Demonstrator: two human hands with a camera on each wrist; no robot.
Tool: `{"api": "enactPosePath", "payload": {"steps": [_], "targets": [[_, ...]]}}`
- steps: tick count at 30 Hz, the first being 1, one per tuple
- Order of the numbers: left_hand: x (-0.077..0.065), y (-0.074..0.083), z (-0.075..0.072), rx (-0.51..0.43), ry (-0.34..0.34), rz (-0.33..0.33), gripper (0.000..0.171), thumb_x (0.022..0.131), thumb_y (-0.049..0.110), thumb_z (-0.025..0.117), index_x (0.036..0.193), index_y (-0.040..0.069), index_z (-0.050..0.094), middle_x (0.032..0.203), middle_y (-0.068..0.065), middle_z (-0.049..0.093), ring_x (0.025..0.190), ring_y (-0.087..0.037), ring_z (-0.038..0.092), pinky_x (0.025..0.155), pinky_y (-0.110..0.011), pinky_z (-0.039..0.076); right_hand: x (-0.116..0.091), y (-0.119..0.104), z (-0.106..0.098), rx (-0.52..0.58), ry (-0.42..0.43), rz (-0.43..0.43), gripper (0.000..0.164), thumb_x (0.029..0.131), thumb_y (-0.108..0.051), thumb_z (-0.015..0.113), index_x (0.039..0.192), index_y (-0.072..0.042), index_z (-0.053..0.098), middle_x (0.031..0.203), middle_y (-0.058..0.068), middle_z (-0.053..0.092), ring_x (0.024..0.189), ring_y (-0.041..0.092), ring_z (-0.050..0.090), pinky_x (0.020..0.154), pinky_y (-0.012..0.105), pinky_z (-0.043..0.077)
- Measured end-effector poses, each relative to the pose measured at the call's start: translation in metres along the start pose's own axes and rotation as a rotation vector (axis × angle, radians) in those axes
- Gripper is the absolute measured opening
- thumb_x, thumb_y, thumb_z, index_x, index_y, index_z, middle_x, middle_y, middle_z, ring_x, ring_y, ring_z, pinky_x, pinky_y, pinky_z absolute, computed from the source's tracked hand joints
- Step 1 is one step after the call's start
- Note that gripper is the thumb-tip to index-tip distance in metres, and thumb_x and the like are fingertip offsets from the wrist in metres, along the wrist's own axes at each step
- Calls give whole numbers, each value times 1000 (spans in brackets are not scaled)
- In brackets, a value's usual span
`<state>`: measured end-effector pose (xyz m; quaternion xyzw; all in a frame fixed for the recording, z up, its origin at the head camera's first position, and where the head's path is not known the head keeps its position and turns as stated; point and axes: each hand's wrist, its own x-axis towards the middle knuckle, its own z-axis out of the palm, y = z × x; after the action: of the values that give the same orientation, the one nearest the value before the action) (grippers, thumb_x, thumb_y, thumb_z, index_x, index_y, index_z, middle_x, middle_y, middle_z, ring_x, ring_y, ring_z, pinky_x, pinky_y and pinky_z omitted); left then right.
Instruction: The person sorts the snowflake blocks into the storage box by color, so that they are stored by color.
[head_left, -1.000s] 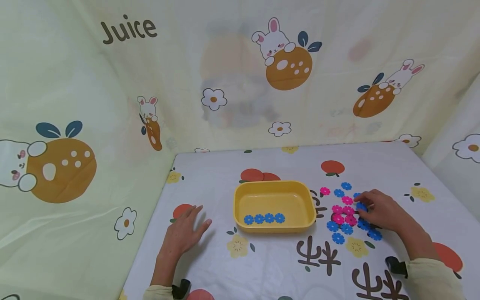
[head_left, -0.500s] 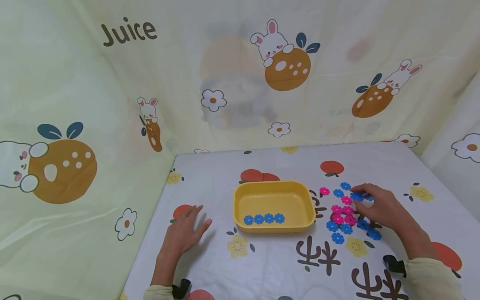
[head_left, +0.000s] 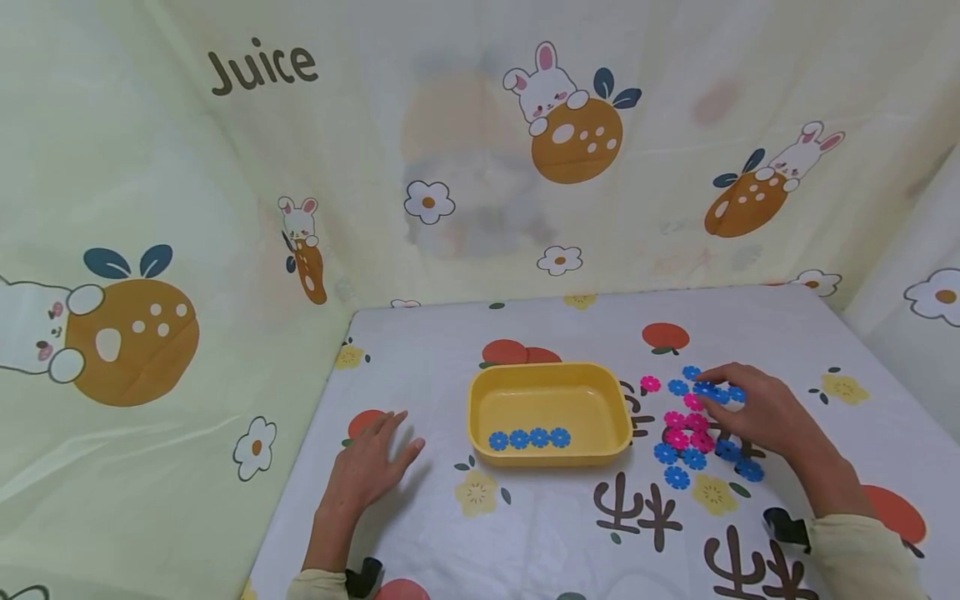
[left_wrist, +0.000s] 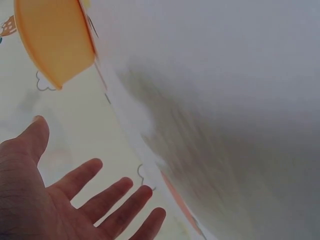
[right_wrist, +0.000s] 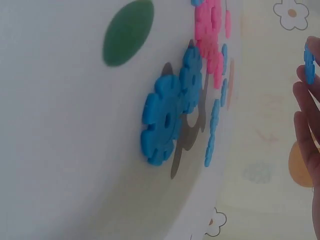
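Observation:
My right hand [head_left: 768, 412] hovers over the right side of the table, above loose flower-shaped plastic discs. Its thumb and index finger pinch a blue snowflake disc [right_wrist: 309, 64] on edge, as the right wrist view shows. Under and around that hand lie more blue discs [head_left: 677, 477] and a cluster of pink discs [head_left: 677, 439]. My left hand [head_left: 363, 471] is at the left of the table with fingers spread and nothing in it. Between the hands stands a yellow tray [head_left: 551, 459], with several blue discs [head_left: 538, 437] in a row along its near side.
A patterned cloth [head_left: 540, 542] with printed fruit, flowers and characters covers the table. Behind it and at both sides hang pale curtains [head_left: 360, 125] with rabbit prints. A single pink disc [head_left: 650, 383] lies just right of the tray.
My right hand has shifted slightly away from me and to the left, and a blue disc now shows between its fingertips. The left hand and the tray stay put.

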<state>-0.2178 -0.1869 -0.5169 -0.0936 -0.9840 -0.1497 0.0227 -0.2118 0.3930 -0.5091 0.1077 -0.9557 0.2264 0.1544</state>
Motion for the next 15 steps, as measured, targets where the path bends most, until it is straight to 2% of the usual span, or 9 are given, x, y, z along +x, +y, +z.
{"api": "enactPosePath", "payload": {"steps": [8, 15], "targets": [[0, 0, 1, 2, 3, -11, 70, 104, 60, 62, 158, 16, 56, 159, -18, 55, 141, -39, 58, 104, -64, 54, 7, -17, 1, -28, 37, -26, 47, 82, -15, 94, 123, -8, 74, 124, 22, 71, 118, 47, 64, 82, 67, 61], [0, 1, 0, 9, 10, -7, 70, 104, 60, 62, 158, 16, 55, 158, -18, 56, 139, -39, 60, 103, -64, 55, 19, -34, 5, -30, 88, -125, 47, 77, -12, 97, 120, -8, 76, 119, 19, 74, 115, 44, 66, 82, 65, 62]]}}
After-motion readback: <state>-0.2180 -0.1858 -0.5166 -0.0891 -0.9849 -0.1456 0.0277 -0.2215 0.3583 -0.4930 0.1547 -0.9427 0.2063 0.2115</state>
